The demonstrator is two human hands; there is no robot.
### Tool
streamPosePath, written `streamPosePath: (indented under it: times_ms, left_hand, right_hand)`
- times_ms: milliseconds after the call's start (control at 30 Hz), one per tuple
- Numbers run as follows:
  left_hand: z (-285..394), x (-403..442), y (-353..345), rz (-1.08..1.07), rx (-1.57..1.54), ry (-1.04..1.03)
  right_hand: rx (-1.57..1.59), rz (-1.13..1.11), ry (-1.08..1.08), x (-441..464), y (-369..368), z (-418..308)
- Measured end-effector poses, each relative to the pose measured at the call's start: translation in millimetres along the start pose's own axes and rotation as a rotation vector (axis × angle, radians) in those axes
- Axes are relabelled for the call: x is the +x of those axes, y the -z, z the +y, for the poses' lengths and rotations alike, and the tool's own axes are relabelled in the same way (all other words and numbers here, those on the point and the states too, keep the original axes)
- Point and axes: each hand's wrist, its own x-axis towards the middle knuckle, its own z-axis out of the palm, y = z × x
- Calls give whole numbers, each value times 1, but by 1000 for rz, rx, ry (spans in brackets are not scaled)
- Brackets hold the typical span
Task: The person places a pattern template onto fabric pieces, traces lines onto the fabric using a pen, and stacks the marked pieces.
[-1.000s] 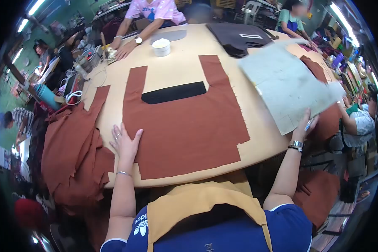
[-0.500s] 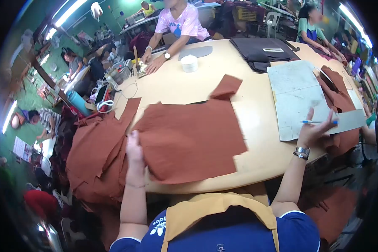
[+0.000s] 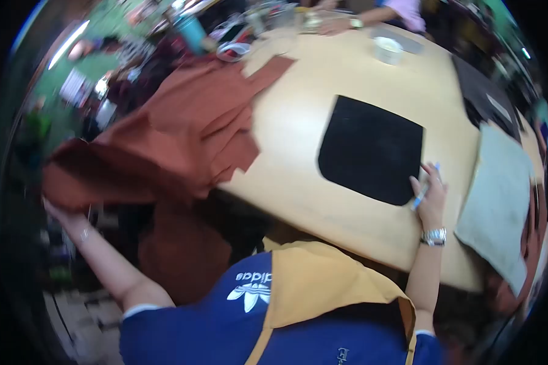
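Note:
Far out at the left, my left hand (image 3: 58, 210) grips the edge of a rust-brown fabric piece (image 3: 97, 173), beyond the table's edge; the cloth hides most of its fingers. More rust-brown fabric (image 3: 195, 115) lies heaped over the left side of the table. My right hand (image 3: 432, 191) holds a blue-and-white pen (image 3: 419, 198) between its fingers. It is beside the right edge of a flat black pocket-shaped piece (image 3: 371, 149) with rounded lower corners, which lies on the table.
On the right of the pale table (image 3: 292, 176) lies a grey-green pattern sheet (image 3: 499, 201) over brown cloth. Dark folded fabric (image 3: 484, 91) and a white tub (image 3: 388, 50) are further back. Another person's hand (image 3: 341, 25) rests at the far edge, near a turquoise bottle (image 3: 190, 31).
My left hand has pulled the brown piece off the table's middle to the left, uncovering the black piece. My right hand has come from the pattern sheet to beside it. The view has turned.

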Motion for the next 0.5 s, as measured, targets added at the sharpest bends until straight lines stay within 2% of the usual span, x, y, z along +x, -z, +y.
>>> streamPosePath:
  times_ms: [133,233,333,400,467,500]
  left_hand:
    - [13,35,49,278,255,-105]
    - [6,16,8,436,353,-179]
    - [-34,63,-12,456,726,-152]
    - [-65,109,13,395,1068,-204]
    - [-77,109,30,240,896,-301]
    - [-75,102,37,174,707,-270]
  right_hand:
    - [69,-4,77,5,-15,25]
    - [35,-20,58,5,-18,24]
    - [34,-32,30,5,-16,18]
    - [53,-37,50,4,-16,20]
    - [86,-36,94,6,-19,32]
    - [83,-32,101,6,-19,35]
